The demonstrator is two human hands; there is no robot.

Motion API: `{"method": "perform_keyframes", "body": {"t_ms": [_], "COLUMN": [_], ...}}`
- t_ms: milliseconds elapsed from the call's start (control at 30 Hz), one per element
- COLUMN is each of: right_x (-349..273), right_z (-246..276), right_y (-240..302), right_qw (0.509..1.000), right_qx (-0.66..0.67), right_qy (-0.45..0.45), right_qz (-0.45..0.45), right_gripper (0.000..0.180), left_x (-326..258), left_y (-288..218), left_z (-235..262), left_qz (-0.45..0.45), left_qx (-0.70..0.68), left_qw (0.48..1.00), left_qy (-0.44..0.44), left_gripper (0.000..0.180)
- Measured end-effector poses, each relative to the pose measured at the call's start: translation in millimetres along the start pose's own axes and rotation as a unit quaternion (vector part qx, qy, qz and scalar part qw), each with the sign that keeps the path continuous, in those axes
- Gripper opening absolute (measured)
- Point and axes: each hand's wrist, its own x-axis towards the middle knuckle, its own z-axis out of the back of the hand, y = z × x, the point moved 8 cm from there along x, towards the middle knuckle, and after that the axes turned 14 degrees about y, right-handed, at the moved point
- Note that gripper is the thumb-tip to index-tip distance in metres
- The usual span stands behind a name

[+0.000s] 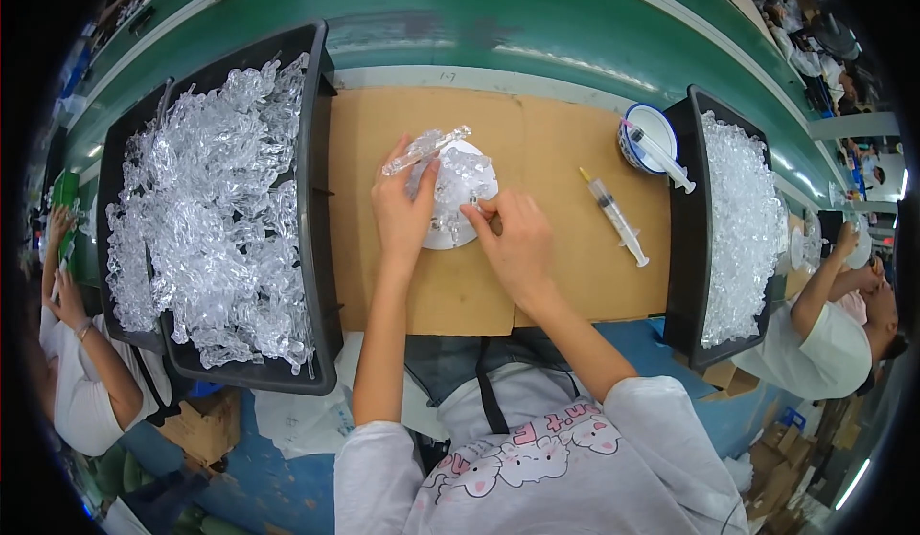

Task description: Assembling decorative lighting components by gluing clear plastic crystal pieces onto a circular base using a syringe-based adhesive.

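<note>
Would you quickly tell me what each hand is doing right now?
Left hand: closed on a clear plastic piece.
Right hand: fingertips pinching a small clear part over the white disc.

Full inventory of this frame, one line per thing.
Clear plastic curved parts: heap, left black trays.
Black plastic trays: three, two left, one right.
Small clear plastic pieces: heap, right tray.
Brown cardboard sheet: one, bench centre.
White round disc: one, on cardboard, clear parts on it.
Clear plastic syringe: one, right on cardboard.
Blue-and-white bowl: one, syringe inside.
Left hand: holds clear rod-shaped part.
Right hand: fingers at disc.
</note>
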Motion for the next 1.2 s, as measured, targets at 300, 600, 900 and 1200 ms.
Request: {"method": "perform_keyframes", "body": {"t_ms": [300,600,900,1200], "right_x": [-44.1,-61.8,-54.4,-32.7], "right_z": [84.3,114.7,96.9,64.2], "right_y": [-25.7,-115.3,-93.2,-81.8], "right_qw": [0.999,0.995,0.969,0.955], "right_qx": [-0.046,0.009,0.22,0.258], "right_qy": [-0.019,0.085,0.111,0.144], "right_qz": [0.002,-0.051,0.029,0.034], "right_gripper": [0.028,0.033,0.022,0.021], "left_x": [-60.0,-68.1,-57.1,-56.9], "left_y": [-53.2,-77.5,-74.0,-70.1], "left_z": [31.2,-44.7,-56.5,-56.0], "left_qz": [-0.085,-0.185,-0.176,-0.156], "left_qx": [0.203,0.445,0.475,0.44], "left_qw": [0.965,0.876,0.857,0.877], "left_qy": [-0.142,0.037,0.092,0.113], "left_gripper": [0.038,0.031,0.026,0.021]}}
